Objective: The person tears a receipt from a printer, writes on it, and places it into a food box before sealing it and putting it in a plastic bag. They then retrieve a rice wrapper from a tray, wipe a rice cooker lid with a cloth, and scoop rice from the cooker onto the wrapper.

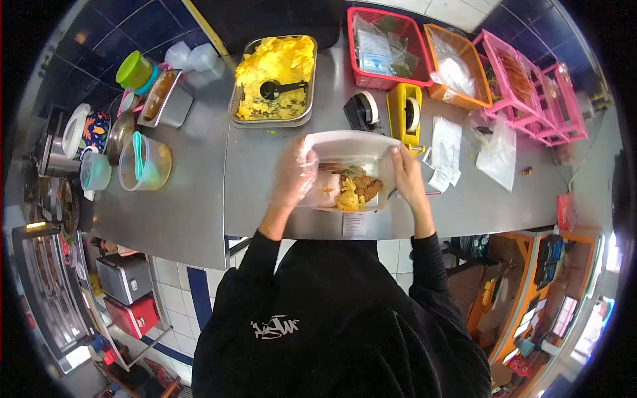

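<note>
Box [358,144] between left hand [296,174] and right hand [407,171], sides pinched by both.

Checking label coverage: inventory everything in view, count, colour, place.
Food box: 1, white, between hands
Food portions: several, brown, yellow, pale, in box
Paper slip: 1, white, counter edge
Counter: grey, beneath
Metal tray: 1, silver, yellow food inside
Ladle: 1, black, on yellow food
Tape dispensers: 2, black, yellow, beyond box
Baskets: 2, red, orange, far right
Rack: 1, pink, right
Plastic bag: 1, whitish, right
Large tub: 1, clear, left, teal utensil inside
Silver box: 1, lower left
Edge clutter: too blurred to count
Sleeves: 2, black
Left hand: 1, under clear plastic, grip on box
Right hand: 1, grip on box
</note>
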Motion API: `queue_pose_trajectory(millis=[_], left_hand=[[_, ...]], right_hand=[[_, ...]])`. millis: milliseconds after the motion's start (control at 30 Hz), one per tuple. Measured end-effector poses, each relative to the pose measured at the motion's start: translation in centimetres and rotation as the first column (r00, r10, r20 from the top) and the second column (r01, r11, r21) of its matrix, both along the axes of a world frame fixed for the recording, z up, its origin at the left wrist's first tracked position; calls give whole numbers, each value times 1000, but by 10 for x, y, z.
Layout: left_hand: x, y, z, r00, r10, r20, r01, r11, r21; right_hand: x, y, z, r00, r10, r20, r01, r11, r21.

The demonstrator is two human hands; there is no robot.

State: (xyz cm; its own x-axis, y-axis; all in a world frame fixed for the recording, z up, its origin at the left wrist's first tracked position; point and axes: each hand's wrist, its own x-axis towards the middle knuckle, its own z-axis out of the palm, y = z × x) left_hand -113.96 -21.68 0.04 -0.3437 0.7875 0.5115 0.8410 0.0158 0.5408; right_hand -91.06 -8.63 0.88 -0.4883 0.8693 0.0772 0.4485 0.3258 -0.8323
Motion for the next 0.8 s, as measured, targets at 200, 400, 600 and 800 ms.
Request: queue_pose_trajectory(millis=[200, 400, 600, 800], left_hand=[[15, -46, -20, 716, -218, 663, 329, 943, -45], [31, -44, -7, 418, -282, 863, 361, 924, 127], [31, -67, -16, 774, -217, 594, 425, 874, -234], [3, -59, 19, 295, -283, 912, 736, 677, -28]], right_hand=[[32, -41, -30, 973, 114, -202, -131, 988, -76], [40, -50, -22, 872, 70, -484, -321, 828, -459], [51, -41, -55, 829, 93, -551, -425, 745, -514], [41, -65, -39, 985, 149, -87, -172, 866, -469]])
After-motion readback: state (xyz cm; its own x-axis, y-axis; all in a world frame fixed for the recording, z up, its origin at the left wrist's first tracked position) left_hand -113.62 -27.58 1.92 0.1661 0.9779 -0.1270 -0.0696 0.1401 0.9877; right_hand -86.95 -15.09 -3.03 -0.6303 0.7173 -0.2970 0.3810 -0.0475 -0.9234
